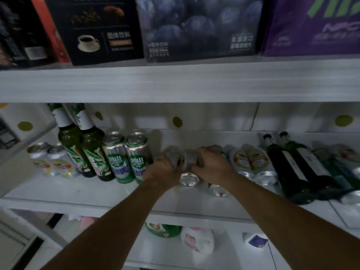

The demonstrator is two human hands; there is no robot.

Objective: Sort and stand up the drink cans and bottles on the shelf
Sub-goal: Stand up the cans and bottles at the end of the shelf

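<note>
Left of grips: green bottles (81, 145) and green cans (126, 156) stand upright, the cans just beside the left grip (163, 170).
Grips: left one and the right grip (211, 166) are both curled round silver cans (188, 179) lying flat on the shelf (97, 191) between them.
Right of grips: yellow-label cans (251, 164) and dark bottles (292, 168) lying down, close by.
Risk: imo tipping one up could clip the green cans or send loose ones rolling off the front.

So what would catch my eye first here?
Two bare arms reach in: the left hand and right hand grip silver cans lying mid-shelf. Left of them, green bottles and green cans stand upright. To the right, dark bottles lie flat.
</note>
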